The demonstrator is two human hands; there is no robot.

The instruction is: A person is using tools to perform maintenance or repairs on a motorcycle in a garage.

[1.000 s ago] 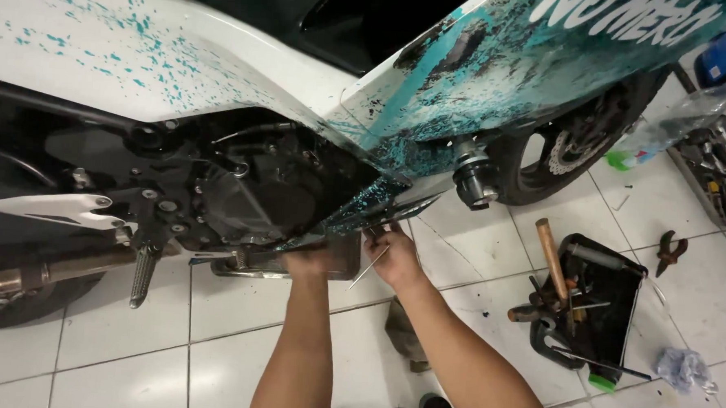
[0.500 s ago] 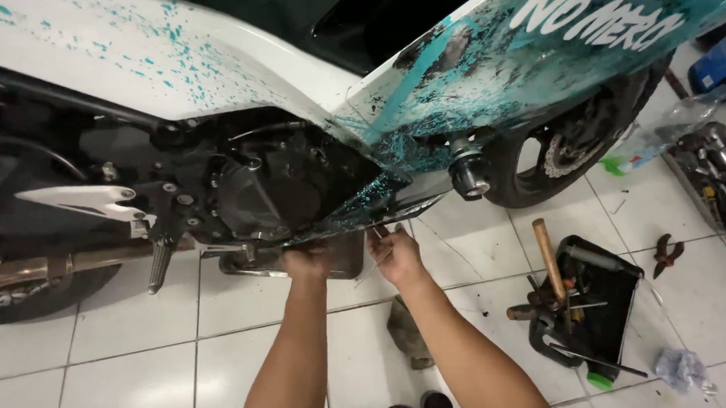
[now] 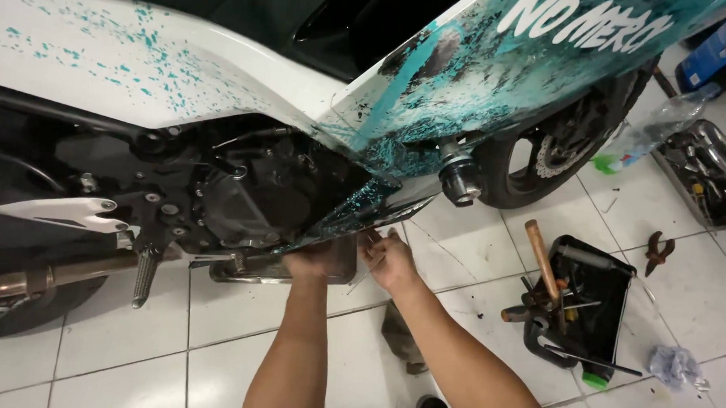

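Near us, our left hand (image 3: pixel 315 261) grips the shallow steel drain pan (image 3: pixel 283 267) on the white tiled floor (image 3: pixel 475 241) under the black engine (image 3: pixel 249 195). Our right hand (image 3: pixel 389 258) pinches the teal-splattered fairing's lower edge (image 3: pixel 354 220). Tugging too hard could crack that fairing, or tip the pan.

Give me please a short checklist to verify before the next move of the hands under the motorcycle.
1. Left hand under the lower fairing edge: ok.
2. Right hand at the same edge: ok.
3. Metal pan sits under the engine: ok.
4. Tool held in either hand: cannot tell.
5. Hammer lies on the black tray, off the walkway: ok.
6. Fastener state under the fairing: cannot tell.
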